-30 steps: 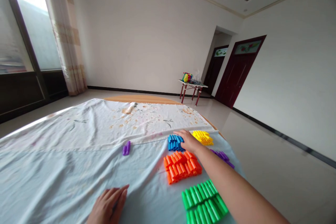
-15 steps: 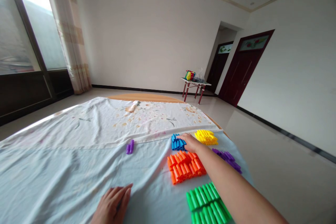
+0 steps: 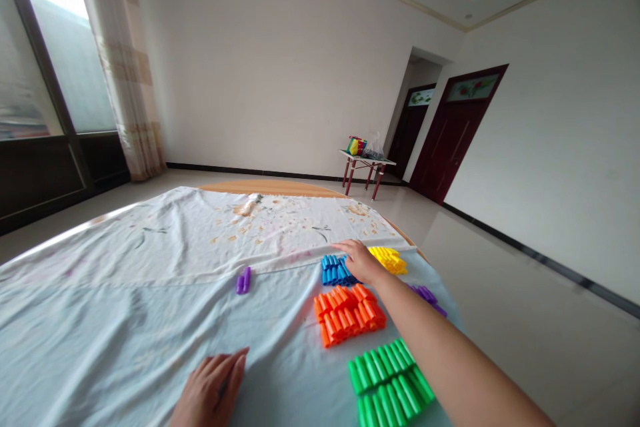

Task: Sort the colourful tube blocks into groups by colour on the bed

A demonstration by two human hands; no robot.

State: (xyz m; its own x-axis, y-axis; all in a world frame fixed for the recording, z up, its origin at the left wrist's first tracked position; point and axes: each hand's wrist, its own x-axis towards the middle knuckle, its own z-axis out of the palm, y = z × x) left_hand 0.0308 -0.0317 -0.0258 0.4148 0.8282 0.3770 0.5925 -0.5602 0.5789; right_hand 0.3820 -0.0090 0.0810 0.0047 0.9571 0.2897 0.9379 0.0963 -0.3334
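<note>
Your right hand, fingers stretched forward, is at the right end of the blue tubes, beside the yellow tubes; its underside is hidden, so whether you grip one cannot be told. Your left hand lies loosely open on the cloth, the purple pair beyond it and the orange tubes nearer you than the blue

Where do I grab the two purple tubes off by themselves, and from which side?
Probably across their middles, coming from above: thumb on one outer side, fingers on the other. The purple pair lies side by side, lengths pointing roughly away from you, with open cloth to left and right. Your left hand is nearer.
</note>
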